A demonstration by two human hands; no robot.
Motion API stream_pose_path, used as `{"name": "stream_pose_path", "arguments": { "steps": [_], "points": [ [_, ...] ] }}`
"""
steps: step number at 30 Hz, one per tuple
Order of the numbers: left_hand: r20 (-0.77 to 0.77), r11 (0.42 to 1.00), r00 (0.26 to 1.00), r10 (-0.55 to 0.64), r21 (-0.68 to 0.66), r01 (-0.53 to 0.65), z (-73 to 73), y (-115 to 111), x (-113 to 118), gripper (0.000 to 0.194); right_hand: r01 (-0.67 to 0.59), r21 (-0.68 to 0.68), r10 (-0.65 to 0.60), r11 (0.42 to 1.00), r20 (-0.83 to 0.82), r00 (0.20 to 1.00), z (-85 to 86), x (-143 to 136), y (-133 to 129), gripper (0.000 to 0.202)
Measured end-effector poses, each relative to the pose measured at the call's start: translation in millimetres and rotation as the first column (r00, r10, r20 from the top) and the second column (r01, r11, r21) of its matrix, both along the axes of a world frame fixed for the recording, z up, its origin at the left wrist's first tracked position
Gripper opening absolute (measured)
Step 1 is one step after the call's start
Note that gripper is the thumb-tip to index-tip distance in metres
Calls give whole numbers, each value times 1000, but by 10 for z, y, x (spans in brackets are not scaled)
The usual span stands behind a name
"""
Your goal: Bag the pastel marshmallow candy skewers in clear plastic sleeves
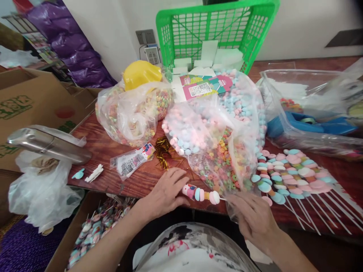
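Over the table's front edge lies a marshmallow skewer (202, 194), sideways, with pink, blue and white marshmallows, small yellow-orange pieces and a printed, dotted left end. My left hand (168, 192) has its thumb and fingers closed around that printed end. At the other end my right hand (252, 216) pinches the white stick, with clear plastic film by its fingers; its fingertips are slightly blurred. Beyond the skewer rests an open bag of ring-shaped candies (224, 162). Gold tinsel ties (163, 149) and printed clear wrappers (132, 162) are left of it.
Finished-looking marshmallow skewers (300, 172) are piled at the right. Behind stand a bag of marshmallows (241, 98), a green basket (217, 13) and a clear bin (309, 138). A steel flask (51, 145) lies left. A carton of wrapped skewers (93, 230) stands below the edge.
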State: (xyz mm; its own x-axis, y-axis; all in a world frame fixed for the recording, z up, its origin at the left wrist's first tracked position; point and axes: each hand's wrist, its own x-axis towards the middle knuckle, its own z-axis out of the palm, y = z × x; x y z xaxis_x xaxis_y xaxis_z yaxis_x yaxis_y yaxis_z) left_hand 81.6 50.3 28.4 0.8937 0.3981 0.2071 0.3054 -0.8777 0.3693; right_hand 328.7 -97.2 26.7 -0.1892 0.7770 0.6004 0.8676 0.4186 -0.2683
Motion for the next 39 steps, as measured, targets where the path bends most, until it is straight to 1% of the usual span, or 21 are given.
{"name": "stream_pose_path", "arguments": {
  "steps": [2,4,5,7,10,12,16,20,21,23,25,27,29,31,33,34,35,36,37,38,39],
  "points": [
    [-137,999,990,-20,-37,15,77,6,77,25,-14,26,13,1000,27,1000,64,-8,53,37],
    [-227,991,974,-6,-134,-26,169,7,168,12,-34,48,29,998,99,995,161,-15,120,37],
    [-248,980,969,7,-192,-56,222,7,216,11,-46,52,38,998,150,988,223,-14,157,37],
    [-242,946,970,16,-310,-93,333,7,308,21,-83,39,70,996,257,964,362,-4,237,34],
    [-174,895,985,-9,-441,-70,463,2,425,37,-137,-14,133,991,334,933,555,7,354,28],
    [-129,873,992,-11,-484,-53,499,-8,484,39,-153,-67,167,986,352,921,628,-3,426,25],
    [-104,878,994,17,-475,-65,465,-39,580,34,-157,-195,227,968,415,881,603,-70,558,17],
    [-46,879,998,50,-473,-66,418,-47,631,30,-189,-236,274,953,415,868,529,-117,659,13],
    [-15,877,999,45,-478,-47,416,-37,627,32,-203,-225,282,953,410,867,531,-110,672,13],
    [32,884,999,38,-466,-18,416,-3,592,49,-219,-175,272,960,393,878,559,-67,685,14],
    [12,896,999,46,-442,-36,408,35,540,58,-196,-124,228,973,371,900,596,-9,683,18],
    [-52,895,997,55,-441,-72,381,53,500,48,-174,-118,206,978,366,908,607,15,672,21],
    [-83,881,995,49,-465,-82,343,34,496,35,-180,-142,221,973,371,902,572,-26,652,22],
    [-72,878,996,49,-473,-77,313,-11,523,24,-182,-168,233,969,369,900,506,-114,632,21],
    [-40,869,997,70,-489,-81,312,-53,549,17,-185,-187,238,965,320,917,446,-183,627,23],
    [-17,849,996,83,-522,-79,325,-66,553,18,-193,-197,241,961,261,935,430,-191,633,23],
    [12,812,996,93,-580,-69,346,-74,547,22,-201,-205,239,958,178,955,426,-179,644,22],
    [45,751,994,101,-658,-47,372,-77,534,31,-209,-211,230,955,79,970,433,-152,659,20],
    [70,663,992,104,-749,-16,399,-77,515,40,-213,-219,214,952,-16,977,448,-117,674,18],
    [88,552,990,111,-834,12,423,-76,495,45,-212,-224,196,951,-95,976,466,-83,688,17],
    [98,439,987,127,-898,33,439,-75,477,45,-215,-232,182,949,-152,971,481,-60,698,16]
  ]
}}
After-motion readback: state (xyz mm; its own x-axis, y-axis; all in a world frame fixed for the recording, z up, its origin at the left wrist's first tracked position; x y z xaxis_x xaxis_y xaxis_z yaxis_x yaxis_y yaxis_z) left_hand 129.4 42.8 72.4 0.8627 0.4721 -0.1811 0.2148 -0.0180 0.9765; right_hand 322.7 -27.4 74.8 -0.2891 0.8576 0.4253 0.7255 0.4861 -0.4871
